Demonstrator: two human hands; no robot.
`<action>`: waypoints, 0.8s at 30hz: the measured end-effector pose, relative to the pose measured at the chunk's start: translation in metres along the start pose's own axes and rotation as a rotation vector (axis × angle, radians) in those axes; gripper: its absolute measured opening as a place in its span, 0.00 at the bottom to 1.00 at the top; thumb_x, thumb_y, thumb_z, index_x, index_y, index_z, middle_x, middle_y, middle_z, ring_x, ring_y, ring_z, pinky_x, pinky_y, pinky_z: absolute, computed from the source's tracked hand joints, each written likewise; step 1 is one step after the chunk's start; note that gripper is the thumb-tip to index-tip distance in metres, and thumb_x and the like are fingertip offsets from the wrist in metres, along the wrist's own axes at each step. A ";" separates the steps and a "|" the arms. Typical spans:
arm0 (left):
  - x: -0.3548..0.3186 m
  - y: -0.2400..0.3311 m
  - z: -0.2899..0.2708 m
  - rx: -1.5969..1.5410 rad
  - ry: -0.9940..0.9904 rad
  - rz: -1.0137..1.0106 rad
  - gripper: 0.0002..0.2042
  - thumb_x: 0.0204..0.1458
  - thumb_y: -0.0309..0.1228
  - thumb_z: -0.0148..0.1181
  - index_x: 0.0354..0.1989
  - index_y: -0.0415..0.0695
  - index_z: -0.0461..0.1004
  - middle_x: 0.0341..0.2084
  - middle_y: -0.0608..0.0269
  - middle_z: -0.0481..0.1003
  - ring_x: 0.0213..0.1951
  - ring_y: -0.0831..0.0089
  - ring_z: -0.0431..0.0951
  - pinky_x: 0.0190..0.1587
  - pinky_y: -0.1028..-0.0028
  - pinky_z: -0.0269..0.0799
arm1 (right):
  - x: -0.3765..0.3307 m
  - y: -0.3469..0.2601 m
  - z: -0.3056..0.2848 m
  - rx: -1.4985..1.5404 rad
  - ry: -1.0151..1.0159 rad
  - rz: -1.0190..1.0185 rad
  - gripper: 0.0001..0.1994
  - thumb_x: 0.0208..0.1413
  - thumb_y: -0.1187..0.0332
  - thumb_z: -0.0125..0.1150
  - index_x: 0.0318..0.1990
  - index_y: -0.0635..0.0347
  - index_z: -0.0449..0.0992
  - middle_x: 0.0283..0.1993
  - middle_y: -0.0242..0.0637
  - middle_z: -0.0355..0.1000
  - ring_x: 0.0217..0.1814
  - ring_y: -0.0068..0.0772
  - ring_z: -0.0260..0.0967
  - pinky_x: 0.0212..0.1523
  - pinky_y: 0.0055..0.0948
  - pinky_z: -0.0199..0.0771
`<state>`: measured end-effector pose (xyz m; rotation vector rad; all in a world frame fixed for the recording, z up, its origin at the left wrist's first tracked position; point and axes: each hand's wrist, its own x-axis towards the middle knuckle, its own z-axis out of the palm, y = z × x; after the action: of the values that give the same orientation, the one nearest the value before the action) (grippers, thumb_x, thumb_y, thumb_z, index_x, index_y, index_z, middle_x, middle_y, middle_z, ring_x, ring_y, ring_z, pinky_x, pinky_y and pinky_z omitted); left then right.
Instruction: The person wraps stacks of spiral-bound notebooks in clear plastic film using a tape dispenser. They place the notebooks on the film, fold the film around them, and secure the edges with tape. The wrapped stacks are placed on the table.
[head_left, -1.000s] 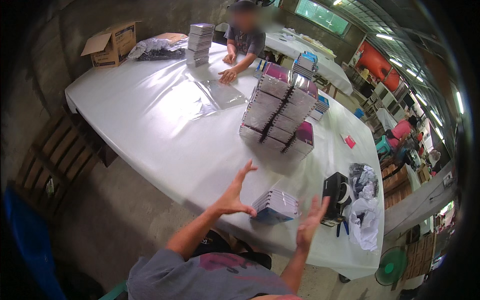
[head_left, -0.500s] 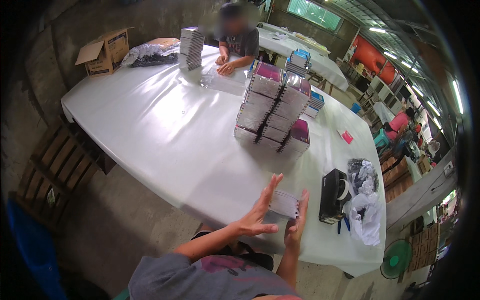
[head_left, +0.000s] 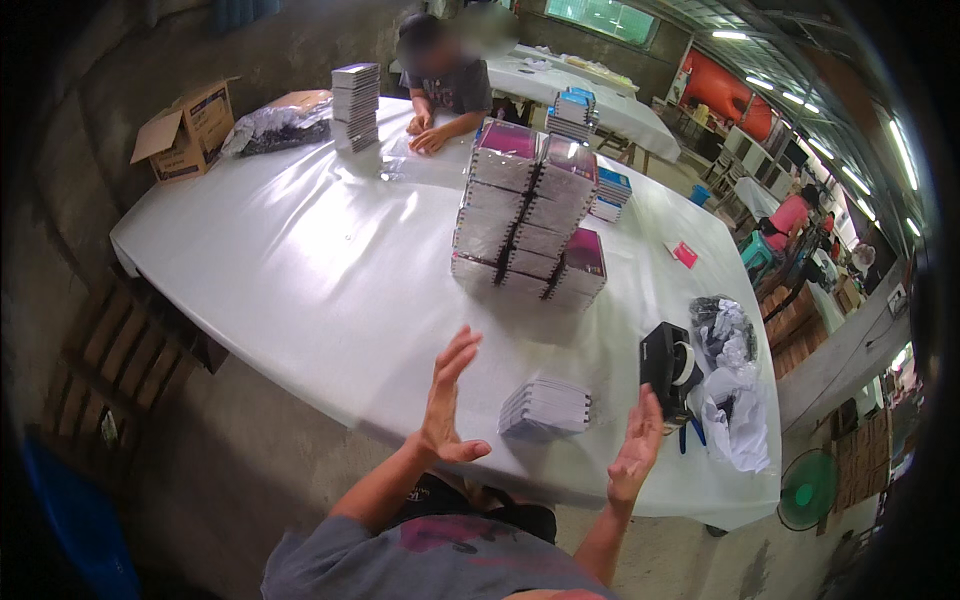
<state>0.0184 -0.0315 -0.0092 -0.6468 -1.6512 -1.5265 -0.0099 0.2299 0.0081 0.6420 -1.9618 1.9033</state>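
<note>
A short stack of white spiral-bound notebooks (head_left: pixel 545 408) lies on the white-covered table (head_left: pixel 330 320) near its front edge. To its left, my left hand (head_left: pixel 447 400) is raised, thumb apart from the fingers, touching nothing. My right hand (head_left: pixel 636 445) stands up on the other side, fingers extended, also apart from the stack and close to the black tape dispenser (head_left: pixel 660 375). Beyond my hands rises a tall block of plastic-wrapped notebooks with purple covers (head_left: pixel 580 255).
Across the table a person (head_left: pixel 445 95) works beside a tall notebook stack (head_left: pixel 355 108). An open cardboard box (head_left: pixel 190 135) sits at the far left. Blue-covered notebooks (head_left: pixel 612 190) stand behind the purple ones. Crumpled plastic and paper (head_left: pixel 735 420) and a blue-handled tool (head_left: pixel 692 434) lie right.
My hands have moved apart, the left one leftward and the right one rightward, away from the small notebook stack between them. The view has shifted slightly.
</note>
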 end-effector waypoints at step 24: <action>0.020 -0.007 0.022 0.306 -0.678 -0.114 0.27 0.39 0.43 0.59 0.52 0.49 0.72 0.50 0.64 0.71 0.53 0.62 0.66 0.54 0.65 0.56 | 0.017 0.009 0.022 -0.459 -0.584 -0.230 0.25 0.31 0.59 0.75 0.41 0.55 0.78 0.56 0.39 0.65 0.62 0.45 0.57 0.60 0.41 0.58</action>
<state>-0.0027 -0.0137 0.0035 -0.9780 -2.4025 -1.1448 -0.0270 0.2068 0.0083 1.3105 -2.4154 1.1393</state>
